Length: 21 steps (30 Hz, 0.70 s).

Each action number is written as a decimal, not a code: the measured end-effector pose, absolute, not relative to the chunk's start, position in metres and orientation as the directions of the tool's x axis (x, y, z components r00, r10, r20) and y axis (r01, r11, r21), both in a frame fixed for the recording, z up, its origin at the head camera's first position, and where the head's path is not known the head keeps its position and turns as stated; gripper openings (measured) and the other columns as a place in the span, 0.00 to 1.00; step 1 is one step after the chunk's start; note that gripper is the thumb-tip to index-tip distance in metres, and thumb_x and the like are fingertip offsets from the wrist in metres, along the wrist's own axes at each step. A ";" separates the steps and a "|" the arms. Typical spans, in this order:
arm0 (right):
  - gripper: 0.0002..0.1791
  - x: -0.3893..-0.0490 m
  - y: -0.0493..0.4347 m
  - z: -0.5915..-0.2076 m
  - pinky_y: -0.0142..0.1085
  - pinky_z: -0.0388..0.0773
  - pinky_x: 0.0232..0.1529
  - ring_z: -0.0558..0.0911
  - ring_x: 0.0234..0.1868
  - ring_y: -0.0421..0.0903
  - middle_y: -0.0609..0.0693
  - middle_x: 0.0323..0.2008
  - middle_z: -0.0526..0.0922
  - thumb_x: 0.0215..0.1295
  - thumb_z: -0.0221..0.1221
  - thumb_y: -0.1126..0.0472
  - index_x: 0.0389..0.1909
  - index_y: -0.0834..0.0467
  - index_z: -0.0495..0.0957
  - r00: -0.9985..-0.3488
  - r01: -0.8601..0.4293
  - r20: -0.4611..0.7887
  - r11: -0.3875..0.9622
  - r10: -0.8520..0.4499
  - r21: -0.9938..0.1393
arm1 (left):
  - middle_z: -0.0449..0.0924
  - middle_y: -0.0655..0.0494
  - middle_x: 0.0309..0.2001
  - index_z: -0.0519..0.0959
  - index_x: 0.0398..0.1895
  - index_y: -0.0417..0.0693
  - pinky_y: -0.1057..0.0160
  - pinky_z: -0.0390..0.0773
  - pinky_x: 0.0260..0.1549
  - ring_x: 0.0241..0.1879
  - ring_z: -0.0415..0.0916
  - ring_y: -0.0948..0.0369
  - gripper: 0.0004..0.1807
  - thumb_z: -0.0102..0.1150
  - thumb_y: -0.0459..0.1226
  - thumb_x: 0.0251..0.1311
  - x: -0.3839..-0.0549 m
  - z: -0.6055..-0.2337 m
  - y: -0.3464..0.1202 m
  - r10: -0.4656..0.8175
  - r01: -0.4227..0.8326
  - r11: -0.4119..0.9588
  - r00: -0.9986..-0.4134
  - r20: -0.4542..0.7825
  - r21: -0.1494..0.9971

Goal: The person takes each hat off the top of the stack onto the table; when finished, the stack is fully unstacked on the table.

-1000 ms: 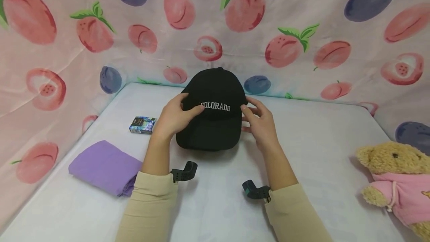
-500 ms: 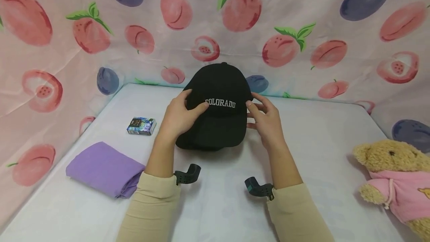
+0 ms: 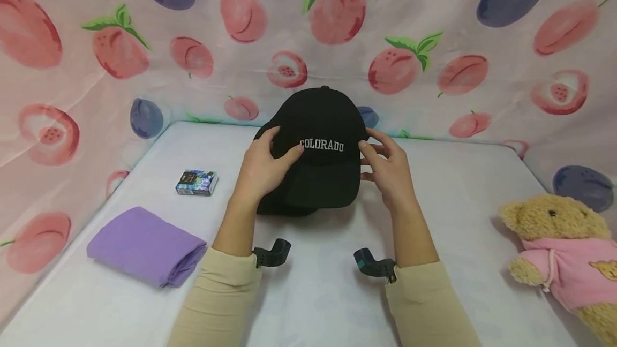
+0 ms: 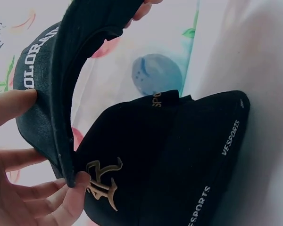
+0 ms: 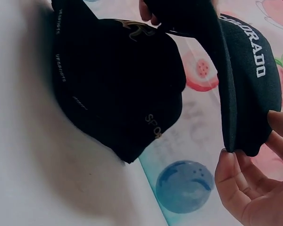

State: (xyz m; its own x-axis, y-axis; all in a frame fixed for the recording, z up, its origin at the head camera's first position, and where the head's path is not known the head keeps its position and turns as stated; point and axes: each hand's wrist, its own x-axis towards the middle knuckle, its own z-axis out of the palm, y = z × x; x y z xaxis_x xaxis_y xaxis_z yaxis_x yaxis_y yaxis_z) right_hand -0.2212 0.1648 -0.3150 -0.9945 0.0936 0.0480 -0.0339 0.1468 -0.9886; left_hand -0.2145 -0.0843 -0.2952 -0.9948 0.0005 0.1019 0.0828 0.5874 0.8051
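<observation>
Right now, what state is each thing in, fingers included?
Upper cap: held up at both sides.
Left fingers: gripping that cap's left edge.
Right fingers: gripping its right edge.
Lower cap: resting on the table, partly hidden.
Cloth: folded.
Box: lying flat, looks closed.
Bear: lying down, dressed in pink.

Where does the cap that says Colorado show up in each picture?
Head: Colorado cap near the centre, between left hand and right hand.
Left wrist: Colorado cap at upper left.
Right wrist: Colorado cap at upper right.
Shared landmark: the other black cap, partly hidden in the head view.
</observation>
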 end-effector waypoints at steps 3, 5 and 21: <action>0.29 -0.221 0.168 -0.314 0.33 0.86 0.37 0.84 0.46 0.45 0.55 0.64 0.76 0.75 0.59 0.48 0.75 0.45 0.70 -0.995 -0.033 0.047 0.158 0.089 -0.987 | 0.65 0.40 0.75 0.60 0.80 0.49 0.41 0.66 0.72 0.73 0.65 0.45 0.43 0.59 0.57 0.68 -0.215 -0.297 -0.083 0.005 0.089 0.586 -0.994 0.107 0.805; 0.29 -0.221 0.170 -0.313 0.33 0.86 0.37 0.84 0.47 0.46 0.56 0.65 0.76 0.75 0.59 0.47 0.75 0.45 0.70 -0.995 -0.033 0.049 0.167 0.088 -0.985 | 0.65 0.39 0.75 0.61 0.80 0.48 0.41 0.66 0.72 0.73 0.65 0.45 0.43 0.59 0.56 0.68 -0.215 -0.297 -0.082 0.009 0.096 0.585 -0.994 0.112 0.805; 0.30 -0.215 0.185 -0.304 0.33 0.85 0.38 0.83 0.49 0.46 0.55 0.66 0.75 0.76 0.58 0.46 0.76 0.43 0.69 -0.992 -0.035 0.057 0.196 0.108 -0.980 | 0.69 0.40 0.71 0.62 0.80 0.51 0.41 0.67 0.70 0.70 0.67 0.47 0.42 0.59 0.56 0.68 -0.211 -0.293 -0.066 0.019 0.116 0.589 -0.991 0.130 0.800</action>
